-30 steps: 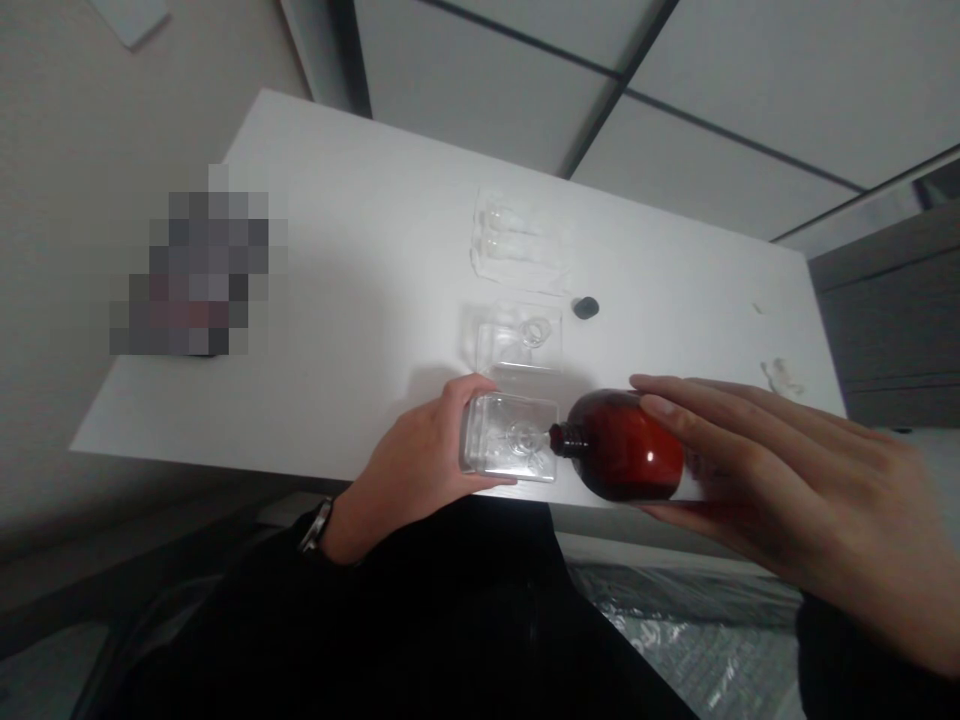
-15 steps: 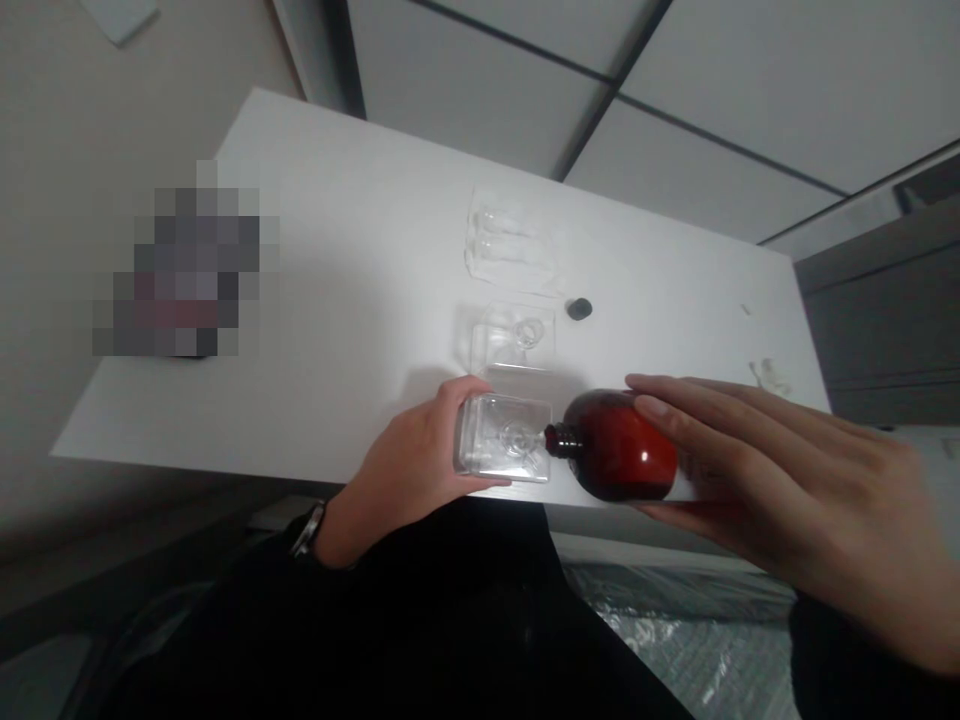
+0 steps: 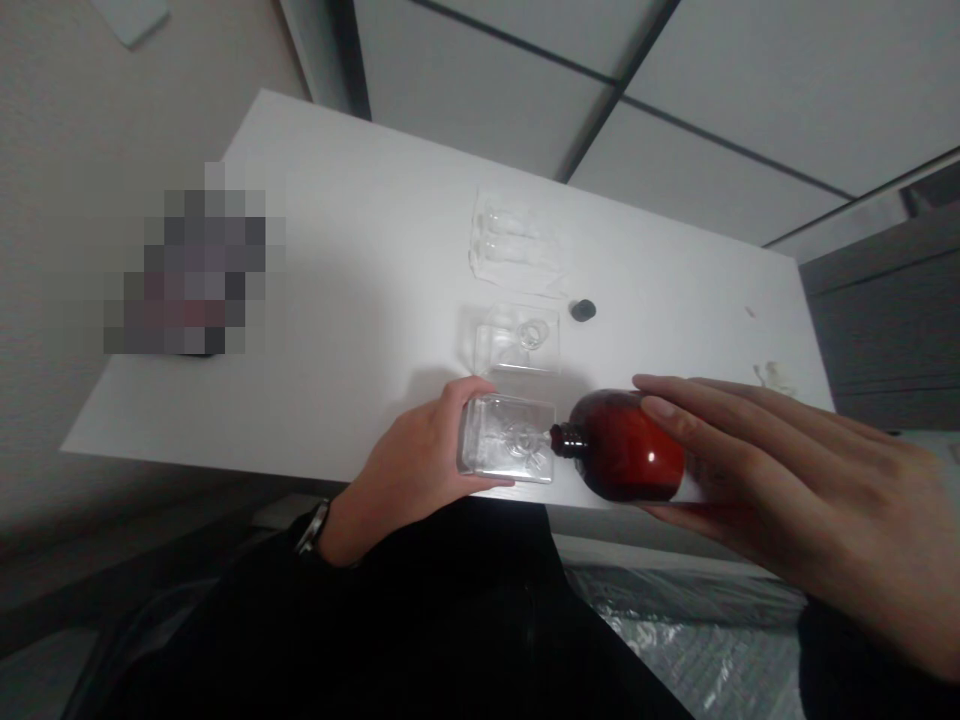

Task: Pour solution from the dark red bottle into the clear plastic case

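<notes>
My left hand (image 3: 427, 450) is closed around the left side of a clear rectangular container (image 3: 495, 462) at the table's near edge. In my right hand (image 3: 795, 480) is a dark red, see-through bottle (image 3: 630, 445), tipped on its side with its open threaded neck pointing left. The bottle's mouth is over the right part of the container, near its round opening, and a clear stream shows at the mouth. Behind them stands a second clear container (image 3: 517, 350) with a round ring on it. A small black cap (image 3: 583, 310) lies to its right.
On the white table (image 3: 360, 220), a clear packet (image 3: 517, 245) with tube-like pieces lies farther back. A crumpled whitish bit (image 3: 776, 378) is near the right end. A blurred-out object (image 3: 202, 270) occupies the left end. Grey panels (image 3: 487, 70) rise behind the table.
The view has shifted slightly, so everything sits a little more to the right. Both hands keep their holds, and the bottle stays tipped at the container.
</notes>
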The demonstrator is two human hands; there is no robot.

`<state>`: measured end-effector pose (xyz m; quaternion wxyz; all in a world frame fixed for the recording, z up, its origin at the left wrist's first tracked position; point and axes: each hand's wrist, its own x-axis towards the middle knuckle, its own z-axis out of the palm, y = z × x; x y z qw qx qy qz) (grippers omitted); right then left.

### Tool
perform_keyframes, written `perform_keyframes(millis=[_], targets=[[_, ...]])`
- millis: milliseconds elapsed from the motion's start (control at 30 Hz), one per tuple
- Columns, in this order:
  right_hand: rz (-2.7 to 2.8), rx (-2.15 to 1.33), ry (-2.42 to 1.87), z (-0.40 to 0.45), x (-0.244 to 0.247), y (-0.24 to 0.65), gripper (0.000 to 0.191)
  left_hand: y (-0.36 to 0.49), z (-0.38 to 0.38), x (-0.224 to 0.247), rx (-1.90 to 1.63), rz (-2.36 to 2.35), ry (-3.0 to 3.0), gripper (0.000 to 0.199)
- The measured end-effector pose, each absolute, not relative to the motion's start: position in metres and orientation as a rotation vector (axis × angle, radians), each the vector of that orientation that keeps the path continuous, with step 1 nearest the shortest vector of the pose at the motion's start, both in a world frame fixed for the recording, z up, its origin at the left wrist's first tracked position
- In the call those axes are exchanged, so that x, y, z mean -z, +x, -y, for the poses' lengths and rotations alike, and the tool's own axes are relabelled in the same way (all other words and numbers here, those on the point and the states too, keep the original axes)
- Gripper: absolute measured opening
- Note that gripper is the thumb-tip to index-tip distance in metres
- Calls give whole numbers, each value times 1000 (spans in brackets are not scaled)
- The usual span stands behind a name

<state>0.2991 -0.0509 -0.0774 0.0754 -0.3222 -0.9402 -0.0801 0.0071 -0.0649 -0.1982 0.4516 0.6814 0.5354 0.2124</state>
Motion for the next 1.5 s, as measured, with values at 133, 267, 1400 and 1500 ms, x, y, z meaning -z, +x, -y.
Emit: perform_keyframes(millis=[133,267,1400,1500], targets=[[2842,248,-961,51,77,299,63,7,65,200,-536,-1319,1690,90],[2842,246,-938,51,76,298,61,7,66,201,-544,-1316,1696,89],[2710,-13,-1115,60,93,293,77,8,66,195,-525,-1343,1698,86],[2586,-180,-1204,66,106,291,75,7,68,193,-551,-1335,1681,80]])
